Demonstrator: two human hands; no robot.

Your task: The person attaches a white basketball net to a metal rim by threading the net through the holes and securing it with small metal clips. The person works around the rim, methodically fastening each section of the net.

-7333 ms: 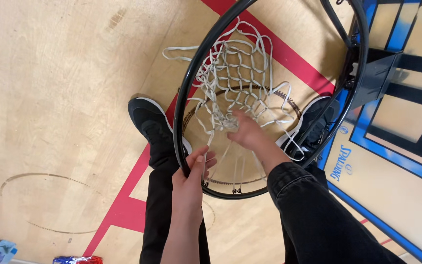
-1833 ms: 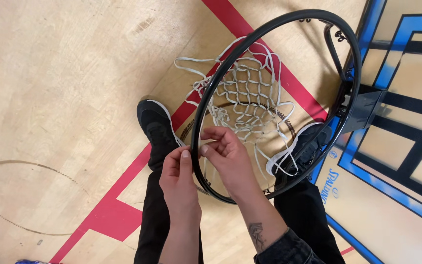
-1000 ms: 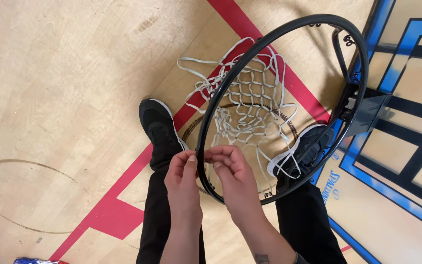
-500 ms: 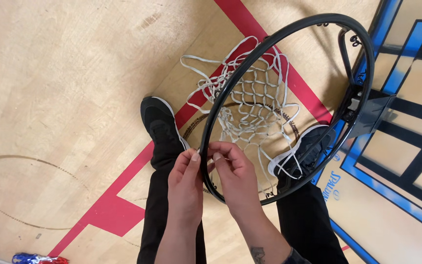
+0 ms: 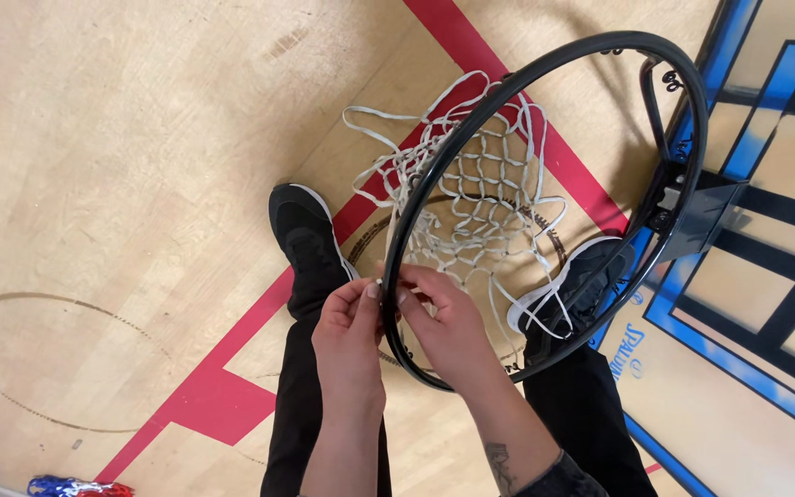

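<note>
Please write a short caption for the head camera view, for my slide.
Both hands, left hand and right hand, pinch a white net loop at the black basketball rim above a wooden court floor.

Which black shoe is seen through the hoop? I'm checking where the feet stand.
The shoe on the picture's right shows through the black rim, behind white net cords; the other shoe lies wholly outside it.

Black shoes [image 5: 305,239], wooden floor [image 5: 121,138]

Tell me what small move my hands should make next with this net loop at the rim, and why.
Probably slip the white net loop pinched by your left hand and right hand onto the nearest hook of the black rim. Both hands meet right at the rim's near edge, and several loops hang loose.
</note>
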